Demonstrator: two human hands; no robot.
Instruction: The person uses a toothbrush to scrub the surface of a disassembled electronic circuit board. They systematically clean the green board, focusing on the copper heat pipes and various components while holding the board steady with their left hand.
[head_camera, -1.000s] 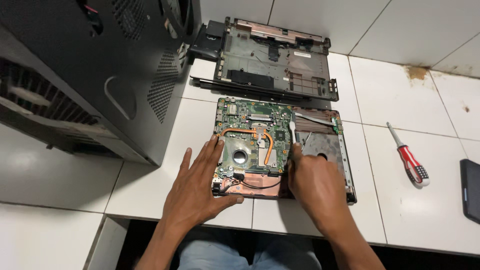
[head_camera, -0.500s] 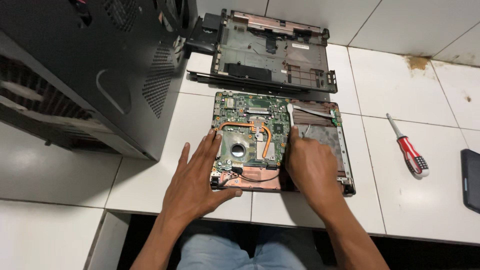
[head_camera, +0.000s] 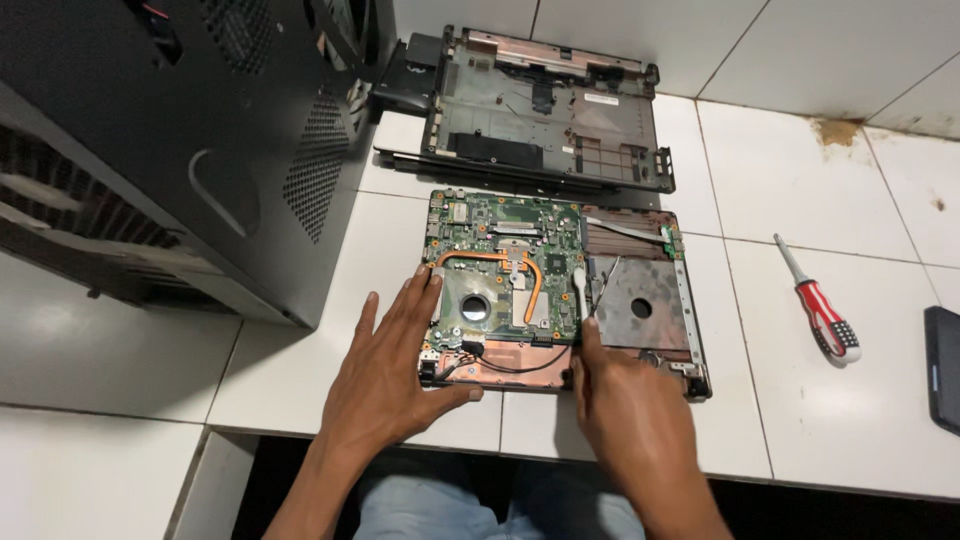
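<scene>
Nearest the camera, the left hand (head_camera: 385, 375) lies flat and open on the white tiled counter (head_camera: 300, 380), fingers spread, its fingertips touching the left edge of the laptop base (head_camera: 640, 310) and its thumb by the front corner; it grasps nothing. The right hand (head_camera: 625, 405) rests at the front edge of the base, fingers curled around a thin white tool (head_camera: 578, 290) whose tip sits on the right edge of the green motherboard (head_camera: 500, 270). The board, with its copper heat pipe (head_camera: 500, 262), fills the left half of the base, which lies on the counter just ahead of the person. A red-handled screwdriver (head_camera: 822, 305) lies apart to the right, with a dark flat device (head_camera: 942, 365) at the frame edge. Beyond lies an empty laptop shell (head_camera: 545, 110), and a black computer case (head_camera: 170, 140) stands at the left.
</scene>
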